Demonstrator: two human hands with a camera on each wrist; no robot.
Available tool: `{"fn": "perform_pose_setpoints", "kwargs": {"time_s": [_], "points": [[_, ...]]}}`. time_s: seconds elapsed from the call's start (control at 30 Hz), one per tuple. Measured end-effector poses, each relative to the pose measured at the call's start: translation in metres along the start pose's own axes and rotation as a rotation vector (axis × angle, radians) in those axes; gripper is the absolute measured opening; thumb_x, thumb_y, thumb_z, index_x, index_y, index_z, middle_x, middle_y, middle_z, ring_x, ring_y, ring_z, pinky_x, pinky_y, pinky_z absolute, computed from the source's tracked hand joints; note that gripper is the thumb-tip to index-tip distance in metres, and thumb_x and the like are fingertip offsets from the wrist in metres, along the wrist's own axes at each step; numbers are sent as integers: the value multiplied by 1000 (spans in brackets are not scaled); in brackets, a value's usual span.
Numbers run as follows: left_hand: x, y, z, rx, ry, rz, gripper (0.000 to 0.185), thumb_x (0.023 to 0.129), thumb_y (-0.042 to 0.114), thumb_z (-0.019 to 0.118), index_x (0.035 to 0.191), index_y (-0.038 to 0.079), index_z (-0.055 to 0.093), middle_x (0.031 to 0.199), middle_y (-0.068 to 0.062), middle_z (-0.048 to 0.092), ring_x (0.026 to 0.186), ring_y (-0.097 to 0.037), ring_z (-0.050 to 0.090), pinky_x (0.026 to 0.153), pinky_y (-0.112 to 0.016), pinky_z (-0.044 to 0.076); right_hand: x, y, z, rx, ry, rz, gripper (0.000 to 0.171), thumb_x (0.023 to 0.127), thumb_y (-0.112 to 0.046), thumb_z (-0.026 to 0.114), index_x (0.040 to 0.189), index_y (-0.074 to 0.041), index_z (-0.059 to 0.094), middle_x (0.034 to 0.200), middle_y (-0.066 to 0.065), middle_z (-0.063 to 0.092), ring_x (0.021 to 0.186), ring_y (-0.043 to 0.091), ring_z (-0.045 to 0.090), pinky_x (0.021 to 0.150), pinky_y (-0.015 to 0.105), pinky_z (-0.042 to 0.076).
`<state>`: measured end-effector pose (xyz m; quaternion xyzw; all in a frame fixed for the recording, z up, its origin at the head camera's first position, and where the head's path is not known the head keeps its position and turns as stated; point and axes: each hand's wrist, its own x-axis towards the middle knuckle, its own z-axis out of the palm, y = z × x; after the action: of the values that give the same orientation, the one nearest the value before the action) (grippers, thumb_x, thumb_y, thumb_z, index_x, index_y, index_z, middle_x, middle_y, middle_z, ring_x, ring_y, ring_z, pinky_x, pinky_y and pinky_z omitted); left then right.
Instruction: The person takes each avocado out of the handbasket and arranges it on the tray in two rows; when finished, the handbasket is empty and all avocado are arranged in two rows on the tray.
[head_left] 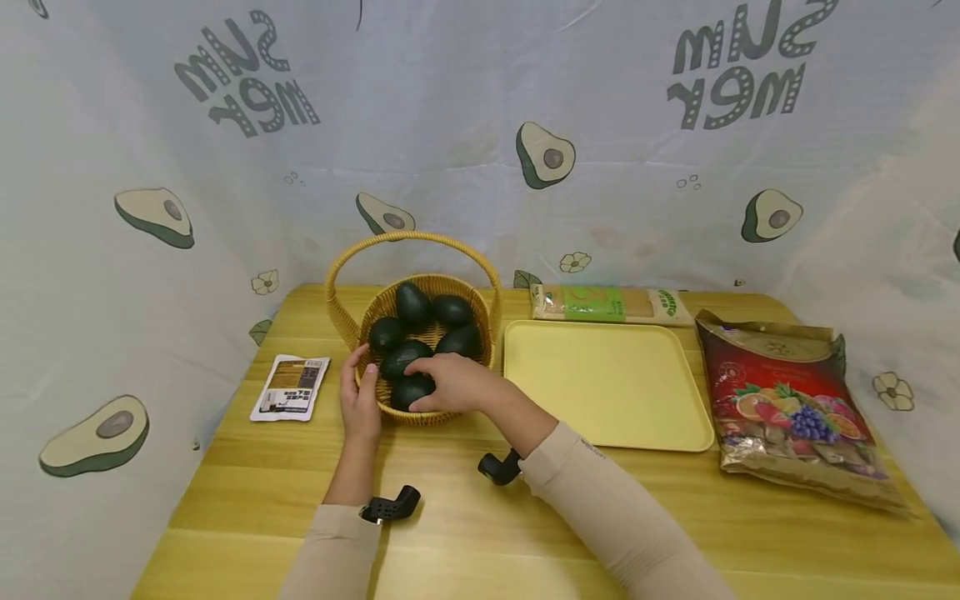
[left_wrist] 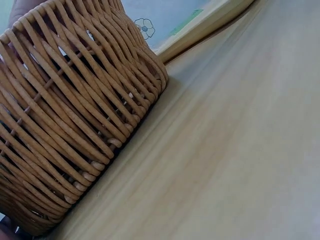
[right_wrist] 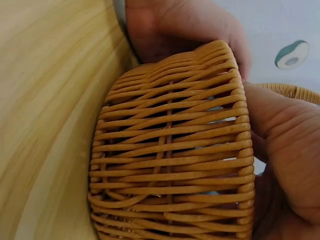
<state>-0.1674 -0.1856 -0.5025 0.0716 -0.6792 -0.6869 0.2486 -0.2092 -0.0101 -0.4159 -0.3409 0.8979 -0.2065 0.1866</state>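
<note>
A woven wicker basket [head_left: 480,321] with a hoop handle stands on the wooden table [head_left: 480,525] and holds several dark green avocados [head_left: 452,310]. My left hand [head_left: 360,402] holds the basket's left wall, thumb up by the rim. My right hand [head_left: 450,382] reaches over the near rim, its fingers curled over the front avocado [head_left: 408,390]. The right wrist view shows the basket wall [right_wrist: 170,150] close up, with my right hand [right_wrist: 290,150] at its rim and my left hand [right_wrist: 185,25] behind it. In the left wrist view only the basket side [left_wrist: 65,110] and tabletop show.
A yellow tray [head_left: 607,383] lies right of the basket. Behind it lies a long noodle packet [head_left: 607,302], and a red fruit-print bag [head_left: 787,408] sits at the far right. A small flat packet [head_left: 290,387] lies left of the basket. Avocado-print cloth walls off three sides.
</note>
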Motion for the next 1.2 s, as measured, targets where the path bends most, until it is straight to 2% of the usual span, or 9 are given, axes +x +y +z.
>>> {"fn": "perform_pose_setpoints", "kwargs": {"time_s": [0.23, 0.47, 0.7, 0.8, 0.93, 1.07, 1.2], "points": [[-3, -3, 3, 2, -10, 2, 39, 104, 9, 44, 141, -2, 49, 152, -19, 45, 148, -27, 32, 123, -50, 20, 3, 2, 2, 4, -54, 43, 60, 92, -39, 76, 147, -24, 56, 146, 3, 60, 138, 30, 53, 113, 46, 45], [-2, -7, 2, 11, -6, -14, 39, 105, 9, 44, 142, -1, 50, 152, -17, 46, 147, -24, 33, 121, -42, 23, 0, 5, 3, 22, -27, 6, 60, 93, -39, 75, 147, -22, 55, 148, 5, 59, 138, 27, 53, 113, 45, 44], [-3, -9, -2, 26, 25, -37, 39, 105, 10, 44, 142, 1, 50, 151, -15, 47, 146, -21, 35, 117, -31, 25, -15, 5, 2, 142, 101, -41, 61, 92, -41, 76, 147, -25, 54, 145, 6, 59, 132, 27, 56, 107, 47, 49], [-3, -8, -2, 22, 28, -26, 38, 105, 10, 44, 141, 0, 50, 150, -16, 47, 145, -19, 35, 117, -28, 25, -25, 6, 0, 202, 171, -42, 62, 91, -41, 76, 146, -25, 55, 144, 7, 59, 128, 27, 59, 102, 46, 52], [-2, -7, -1, 14, 24, 1, 38, 105, 9, 44, 141, -2, 50, 150, -17, 47, 144, -19, 36, 116, -24, 25, -41, 8, -4, 294, 244, -18, 66, 90, -42, 78, 148, -25, 53, 148, 7, 55, 130, 28, 58, 103, 47, 52], [0, -6, 0, 12, 14, 7, 39, 105, 9, 44, 141, -3, 49, 150, -17, 46, 145, -19, 34, 117, -26, 24, -57, 14, -7, 356, 310, 2, 68, 89, -41, 79, 149, -25, 52, 147, 5, 55, 128, 28, 57, 101, 46, 52], [2, -4, 1, -3, 15, 10, 39, 104, 7, 44, 140, -4, 50, 149, -18, 47, 144, -17, 35, 120, -33, 23, -73, 22, -12, 424, 358, 20, 65, 88, -38, 80, 147, -25, 54, 141, 3, 57, 120, 27, 58, 89, 41, 57]]}}
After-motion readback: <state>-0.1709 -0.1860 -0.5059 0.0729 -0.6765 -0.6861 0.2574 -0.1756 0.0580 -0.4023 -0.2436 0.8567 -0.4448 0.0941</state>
